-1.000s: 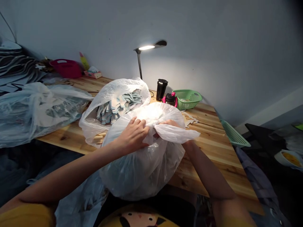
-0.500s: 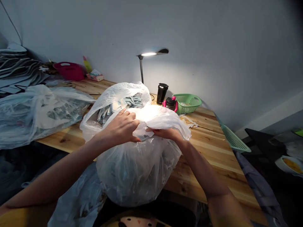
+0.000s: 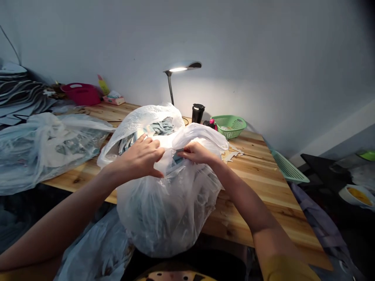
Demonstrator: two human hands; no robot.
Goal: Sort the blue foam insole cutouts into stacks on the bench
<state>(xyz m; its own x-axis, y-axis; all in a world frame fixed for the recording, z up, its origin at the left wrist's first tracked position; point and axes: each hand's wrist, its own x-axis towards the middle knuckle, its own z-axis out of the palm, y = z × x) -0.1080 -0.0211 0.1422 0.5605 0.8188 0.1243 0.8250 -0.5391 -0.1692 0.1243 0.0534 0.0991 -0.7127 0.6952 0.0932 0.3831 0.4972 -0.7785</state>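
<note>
A big white translucent plastic bag (image 3: 164, 218) stands at the near edge of the wooden table, its mouth open toward the back. Stacks of pale blue-grey cut pieces (image 3: 162, 127) show inside. My left hand (image 3: 142, 156) lies on the bag's left rim, thumb apart from the fingers, the fingertips close to the pieces. On the other side my right hand (image 3: 197, 153) pinches the bag's gathered plastic near its middle. A raised fold of the bag stands behind that hand. Whether a piece is also between those fingers is hard to see.
Left of it lies another filled plastic bag (image 3: 49, 152). Behind stand a lit desk lamp (image 3: 170, 88), a black tumbler (image 3: 198, 113), a partly hidden pink-and-black bottle (image 3: 211, 124) and a green basket (image 3: 231, 134). Paper scraps (image 3: 231, 154) lie on the table (image 3: 263, 195).
My right hand has come out from beneath the plastic flap and now shows on top, gripping it. The flap has lifted and shifted left. My left hand stays on the rim.
</note>
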